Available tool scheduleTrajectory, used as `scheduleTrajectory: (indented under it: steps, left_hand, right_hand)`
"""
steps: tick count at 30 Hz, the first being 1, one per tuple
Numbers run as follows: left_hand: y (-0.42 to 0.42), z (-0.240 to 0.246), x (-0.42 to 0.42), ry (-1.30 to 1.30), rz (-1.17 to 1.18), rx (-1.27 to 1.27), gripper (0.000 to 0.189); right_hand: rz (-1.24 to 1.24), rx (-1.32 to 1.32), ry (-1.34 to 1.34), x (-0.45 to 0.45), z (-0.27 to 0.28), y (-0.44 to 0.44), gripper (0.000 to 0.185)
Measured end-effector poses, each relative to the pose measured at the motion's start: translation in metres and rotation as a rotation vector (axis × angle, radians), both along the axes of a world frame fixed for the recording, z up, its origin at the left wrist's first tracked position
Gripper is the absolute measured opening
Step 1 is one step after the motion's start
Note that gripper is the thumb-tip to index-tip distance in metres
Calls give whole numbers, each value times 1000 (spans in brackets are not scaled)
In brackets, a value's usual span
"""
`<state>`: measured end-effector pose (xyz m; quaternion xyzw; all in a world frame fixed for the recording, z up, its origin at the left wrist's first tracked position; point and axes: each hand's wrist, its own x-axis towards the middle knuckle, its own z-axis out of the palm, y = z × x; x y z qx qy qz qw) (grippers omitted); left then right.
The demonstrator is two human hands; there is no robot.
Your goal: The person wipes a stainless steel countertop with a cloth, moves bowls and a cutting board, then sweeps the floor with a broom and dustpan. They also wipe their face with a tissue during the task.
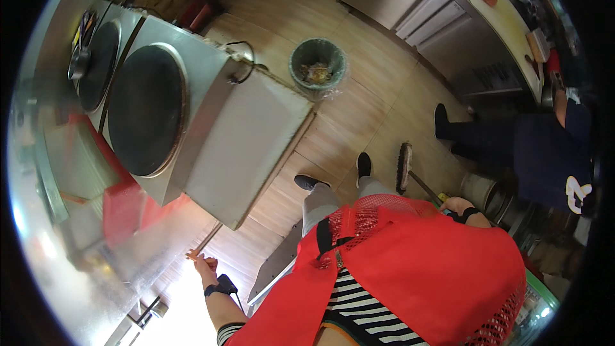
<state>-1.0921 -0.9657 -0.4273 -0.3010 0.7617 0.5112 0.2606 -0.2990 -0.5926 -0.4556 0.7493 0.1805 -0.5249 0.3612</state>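
Note:
At the lower left, my left hand [206, 265] is closed around a thin wooden stick [210, 235]. Its far end runs up to the corner of a white-topped stand, and I cannot tell whether it goes on behind it. On the other side of my body, my right hand [460, 206] grips a broom [404, 168] by its handle. The dark bristle head lies on the tiled floor, just right of my shoes. Part of the handle near my right hand is hidden by my red vest [423, 254].
A lined waste bin [297, 77] with scraps stands beyond the white-topped stand [250, 139]. Two round hotplates [146, 110] sit at left. A person in dark clothes [547, 154] stands at right, near a steel counter [461, 53] with a cutting board [509, 29].

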Motion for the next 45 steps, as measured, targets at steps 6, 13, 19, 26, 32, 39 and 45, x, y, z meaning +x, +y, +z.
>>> scheduleTrajectory:
  steps: [6,13,19,26,32,39,45]
  left_hand:
    - [16,-27,82,-263,202,270,22]
    - [76,-39,172,-281,398,296,21]
    - [144,-22,226,-218,408,292,26]
    - [163,-53,236,-180,442,235,19]
    - [189,-56,259,-124,63,197,17]
    - [264,-37,298,-243,661,276,13]
    - [320,-16,344,-225,565,112,14]
  right_hand:
    - [-544,164,-42,83,-44,-21,26]
    - [-518,261,760,130,-147,29,33]
    - [-679,350,569,-41,-195,153,14]
    - [-702,431,916,-224,-189,304,6]
    - [-614,454,1092,-225,-153,409,15]
    - [-45,459,531,-42,-72,424,32]
    - [388,253,137,68,-56,419,70]
